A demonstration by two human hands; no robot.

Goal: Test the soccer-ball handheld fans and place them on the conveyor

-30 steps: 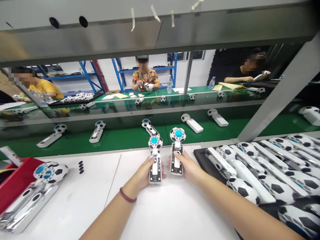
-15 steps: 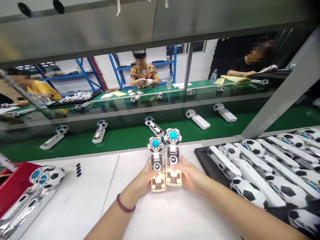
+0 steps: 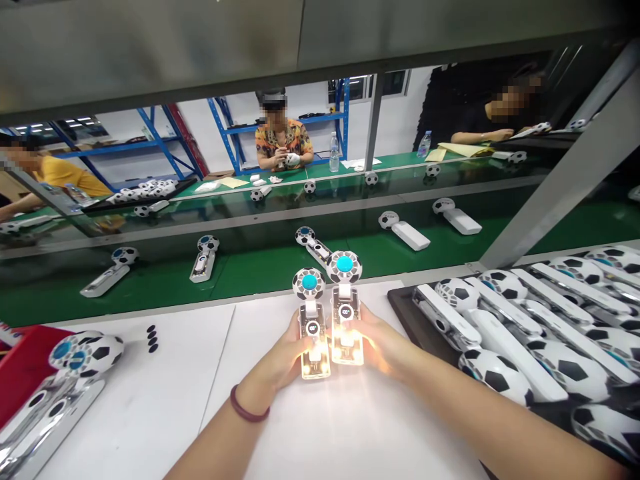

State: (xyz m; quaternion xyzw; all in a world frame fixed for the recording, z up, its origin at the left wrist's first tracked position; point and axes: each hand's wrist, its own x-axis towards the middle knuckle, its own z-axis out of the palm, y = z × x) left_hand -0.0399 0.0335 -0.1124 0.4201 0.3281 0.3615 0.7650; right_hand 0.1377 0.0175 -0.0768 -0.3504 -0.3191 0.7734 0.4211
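- From my remote seat I'm seeing a green belt (image 3: 255, 273) stretching across the view, with a row of ball-topped units (image 3: 204, 260) lying spaced apart along it.
- On the near side, a white tabletop (image 3: 165, 393) is filling the space under my forearms.
- Beyond the belt, a person in a patterned shirt (image 3: 285, 141) is sitting, hands drawn together; a person in yellow (image 3: 70, 177) is leaning in at the left, and a person in a dark top (image 3: 477, 127) is sitting at the right.
- A black tray (image 3: 403, 303) is standing on my right, packed with more football-patterned units.
- A red bin (image 3: 23, 363) is sitting at the left edge, with two loose units (image 3: 83, 360) lying just beside it.
- My right hand (image 3: 387, 347) is gripping the right unit (image 3: 346, 311), thumb lying over its front, fingers narrowed around it and mostly hidden behind.
- My left hand (image 3: 286, 357) is holding the left unit (image 3: 313, 327) the same way, slightly nearer to me.
- Both held units are staying close side by side over the tabletop, blue-centred balls pointing away, lower lamps glowing warm, round displays showing what I'm reading as 100.
- A dark red wristband (image 3: 249, 412) is circling my left wrist.
- Four black discs (image 3: 153, 339) are lying in a short line near the loose units.
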